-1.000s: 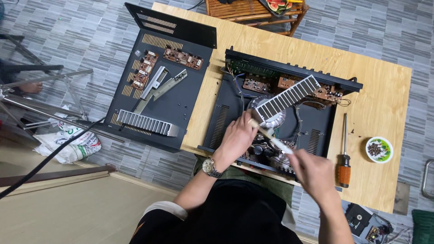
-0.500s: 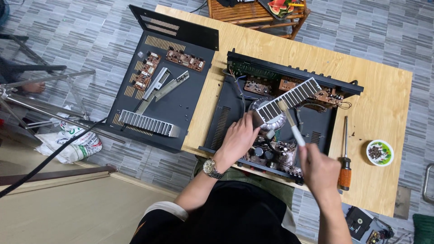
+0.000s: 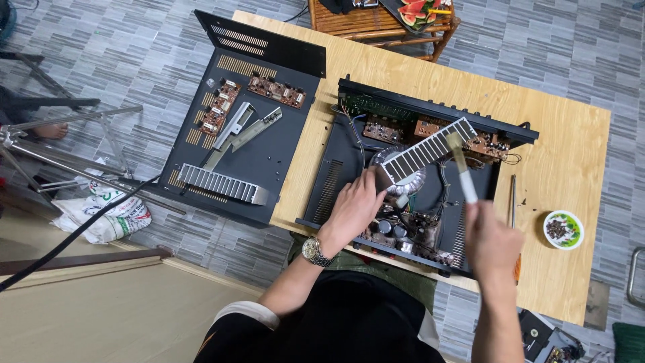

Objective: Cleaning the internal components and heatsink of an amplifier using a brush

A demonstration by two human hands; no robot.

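Left hand (image 3: 356, 205) is spread flat inside the open amp chassis (image 3: 336, 181) on the wooden table (image 3: 571, 134), fingers propping up one end of the finned heatsink (image 3: 426, 151). Right hand (image 3: 492, 238) is fisted around a white brush (image 3: 462, 171), bristles up by the heatsink's far end. Screwdriver (image 3: 513, 202) lies just beside the chassis, near a little bowl (image 3: 563, 230).

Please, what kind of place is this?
Probably an informal home electronics repair spot. An opened amplifier chassis lies on a wooden table, its removed cover holds loose circuit boards, and the floor is grey tile.
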